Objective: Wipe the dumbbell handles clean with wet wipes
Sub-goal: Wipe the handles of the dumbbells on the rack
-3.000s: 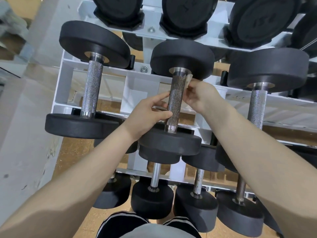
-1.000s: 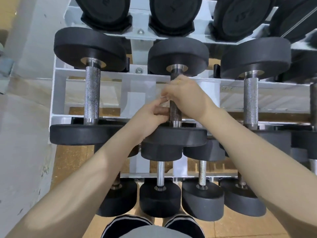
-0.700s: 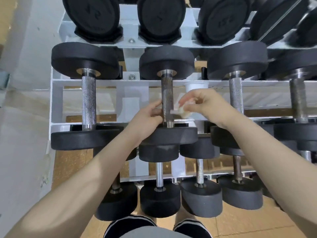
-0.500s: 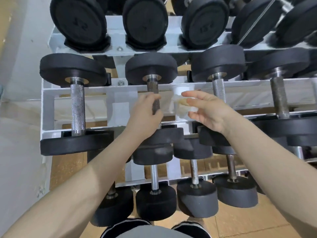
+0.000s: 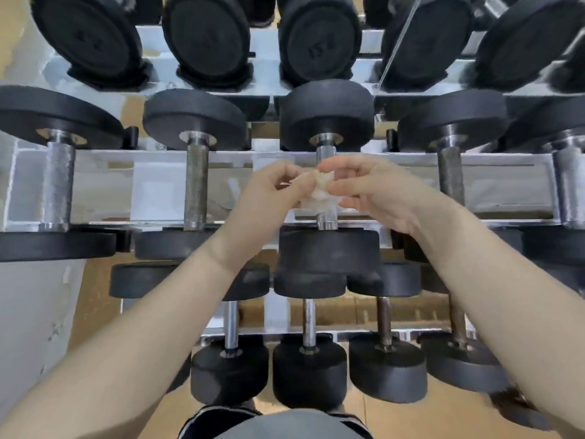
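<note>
Both hands [image 5: 275,191] [image 5: 376,191] now pinch one wipe [image 5: 318,193] over third handle [image 5: 326,217].

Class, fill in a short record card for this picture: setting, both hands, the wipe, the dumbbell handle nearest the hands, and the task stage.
setting: white rack holding rows of black dumbbells
left hand: pinching the wet wipe
right hand: pinching the same wipe from the other side
wet wipe: crumpled, held between both hands in front of the handle
handle: metal, mostly hidden behind wipe and hands; contact cannot be told
task stage: wipe being handled at this dumbbell
</note>
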Tool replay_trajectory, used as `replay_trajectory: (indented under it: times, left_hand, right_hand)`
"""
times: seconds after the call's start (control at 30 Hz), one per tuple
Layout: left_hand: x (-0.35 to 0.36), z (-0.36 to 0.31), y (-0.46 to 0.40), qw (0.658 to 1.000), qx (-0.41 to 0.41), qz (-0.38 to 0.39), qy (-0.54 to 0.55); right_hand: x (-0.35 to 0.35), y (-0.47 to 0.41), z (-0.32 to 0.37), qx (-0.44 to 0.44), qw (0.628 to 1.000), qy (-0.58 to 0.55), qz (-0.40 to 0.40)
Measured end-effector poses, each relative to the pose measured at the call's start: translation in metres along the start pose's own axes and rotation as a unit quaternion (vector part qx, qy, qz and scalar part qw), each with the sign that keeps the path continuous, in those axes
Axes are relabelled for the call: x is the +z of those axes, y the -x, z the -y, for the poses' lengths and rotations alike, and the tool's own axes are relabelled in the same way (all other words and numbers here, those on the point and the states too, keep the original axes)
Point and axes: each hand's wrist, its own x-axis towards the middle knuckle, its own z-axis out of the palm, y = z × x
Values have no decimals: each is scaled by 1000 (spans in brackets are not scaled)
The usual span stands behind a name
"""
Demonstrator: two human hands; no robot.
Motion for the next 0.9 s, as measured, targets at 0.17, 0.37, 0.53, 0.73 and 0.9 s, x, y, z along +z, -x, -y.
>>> replay_trajectory:
  times: [0.17, 0.37, 0.53, 0.73, 0.9]
  left_hand:
    - [34, -7, -2, 994, -1, -70, 82]
    - [52, -11, 4, 992, 34, -85, 86]
    - [55, -12, 2, 994, 14, -81, 69]
    - [60, -9, -4, 982, -25, -71, 170]
    - [66, -18, -5, 990, 3, -19, 140]
  right_hand:
    - [-41, 4, -2, 8, 998, 62, 3]
    - [-53, 8, -3, 20, 996, -41, 80]
    - [-51, 6, -6, 6, 997, 1, 75]
    - [-56, 4, -9, -17, 998, 55, 5]
    - [-51, 4, -5, -49, 996, 71, -29]
